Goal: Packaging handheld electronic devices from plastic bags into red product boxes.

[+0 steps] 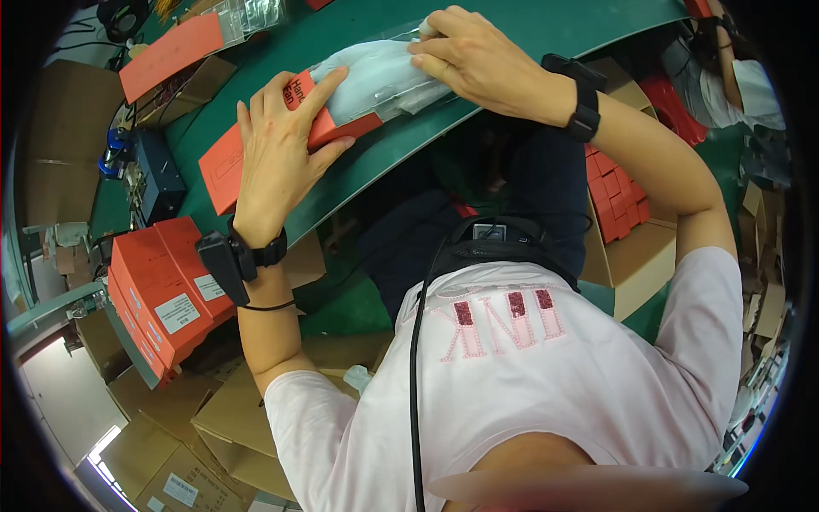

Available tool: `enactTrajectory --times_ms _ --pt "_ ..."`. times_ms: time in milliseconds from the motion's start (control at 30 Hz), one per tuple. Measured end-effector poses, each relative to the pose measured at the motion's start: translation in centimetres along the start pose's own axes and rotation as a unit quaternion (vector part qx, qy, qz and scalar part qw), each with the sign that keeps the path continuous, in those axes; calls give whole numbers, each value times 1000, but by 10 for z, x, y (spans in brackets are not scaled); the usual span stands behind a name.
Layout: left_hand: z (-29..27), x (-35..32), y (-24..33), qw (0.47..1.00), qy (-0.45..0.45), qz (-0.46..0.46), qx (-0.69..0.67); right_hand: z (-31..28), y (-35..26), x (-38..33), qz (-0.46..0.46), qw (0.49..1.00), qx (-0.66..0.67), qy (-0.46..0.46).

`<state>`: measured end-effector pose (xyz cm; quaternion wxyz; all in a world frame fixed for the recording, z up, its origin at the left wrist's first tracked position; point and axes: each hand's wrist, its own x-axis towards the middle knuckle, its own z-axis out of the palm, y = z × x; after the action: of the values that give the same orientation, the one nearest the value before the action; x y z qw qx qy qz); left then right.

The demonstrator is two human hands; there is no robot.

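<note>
On the green table, an orange-red box (223,171) lies at a slant, with a pale blue-white item (367,72) at its right end. Clear plastic wrapping (408,101) surrounds the item and sticks out toward the right. My left hand (286,128) grips across the box, thumb and forefinger spread along its end beside the pale item. Bent over the item's far end, my right hand (486,64) has its fingers curled and pinched on the plastic wrapping. The exact spot under those fingertips is partly hidden.
Another orange-red box (175,55) lies at the back left, by more clear bags (252,17). Stacked orange-red boxes (166,290) stand left of my forearm. Beyond my right arm is a carton (640,256) of small orange-red boxes. Another person's arm (725,68) shows far right.
</note>
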<state>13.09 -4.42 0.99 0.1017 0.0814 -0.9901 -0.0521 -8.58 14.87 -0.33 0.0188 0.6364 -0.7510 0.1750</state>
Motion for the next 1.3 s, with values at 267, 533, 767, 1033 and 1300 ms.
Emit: enactTrajectory --times_ms 267,533,767,1033,1300 --pt "-15 -2 -34 999 24 12 -47 -13 60 -18 196 957 196 85" --pt "-20 0 -15 978 61 -54 -190 -17 -2 -8 248 859 447 31" --pt "-21 28 27 785 207 -54 -582 -174 -44 17 -59 861 496 100" --pt "-18 53 32 683 275 38 -675 -179 -61 60 -67 906 413 63" --pt "-67 50 18 691 305 10 -656 -188 -109 44 -4 1000 19 2"
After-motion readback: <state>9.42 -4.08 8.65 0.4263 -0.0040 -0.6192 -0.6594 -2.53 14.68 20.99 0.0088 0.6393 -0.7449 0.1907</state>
